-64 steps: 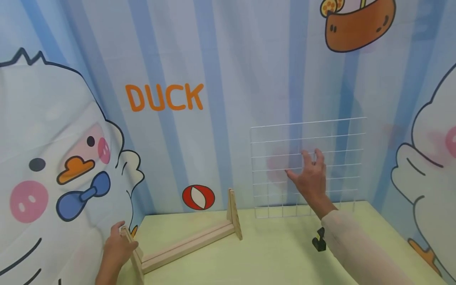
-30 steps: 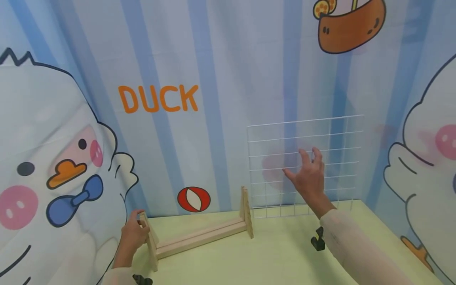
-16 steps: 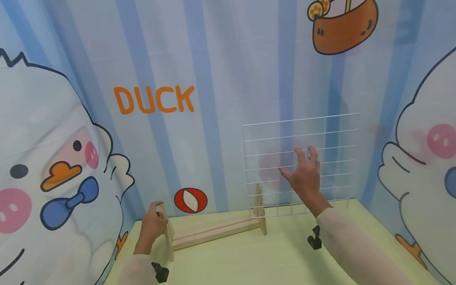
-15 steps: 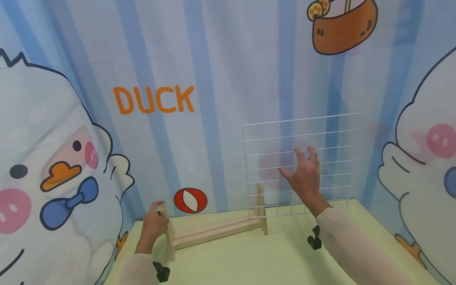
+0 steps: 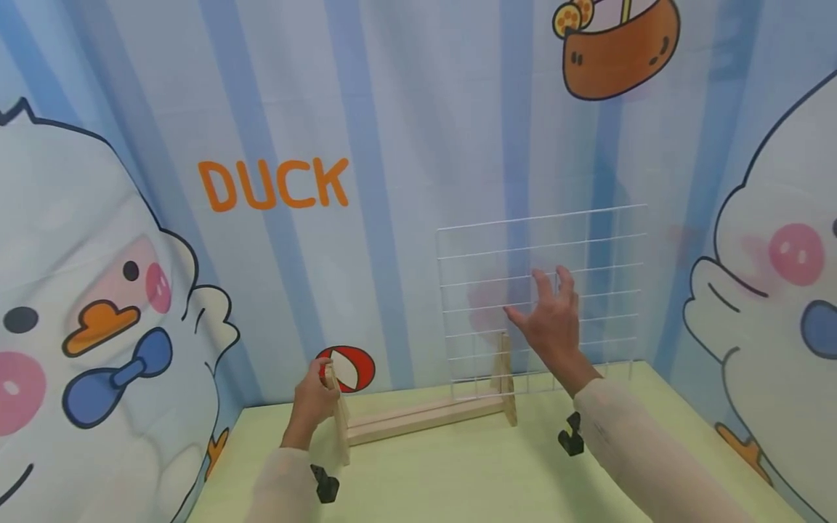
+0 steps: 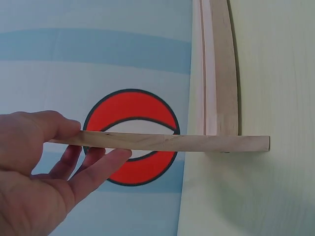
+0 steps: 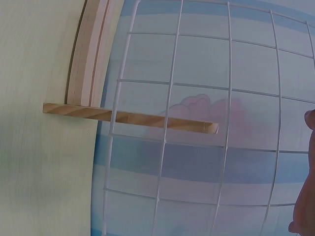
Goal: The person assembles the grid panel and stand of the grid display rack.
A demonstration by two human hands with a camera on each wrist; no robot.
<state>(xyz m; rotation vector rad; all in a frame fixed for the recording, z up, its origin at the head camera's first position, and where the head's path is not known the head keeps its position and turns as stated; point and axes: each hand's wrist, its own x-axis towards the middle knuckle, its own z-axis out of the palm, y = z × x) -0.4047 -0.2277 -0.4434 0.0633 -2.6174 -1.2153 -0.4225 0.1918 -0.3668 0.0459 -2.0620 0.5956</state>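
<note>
My left hand (image 5: 314,399) pinches the upper end of the left upright of a low wooden stand (image 5: 431,421). In the left wrist view the thumb and fingers of that hand (image 6: 37,167) lie on either side of the flat upright (image 6: 197,143). A white wire grid panel (image 5: 543,217) stands on edge at the right, and my right hand (image 5: 552,327) holds it with fingers bent at the wires. The stand's far upright (image 7: 142,119) shows behind the grid in the right wrist view. Only part of the right hand (image 7: 306,187) appears there, so its grip is largely hidden.
A pale yellow table (image 5: 458,479) lies below both hands. Behind it hangs a striped blue curtain (image 5: 418,145) printed with ducks. Black wrist mounts (image 5: 325,484) sit by the sleeves.
My left hand has slid the wooden stand right and away from me, so its right upright is now behind the grid. The right hand and grid keep nearly the same place.
</note>
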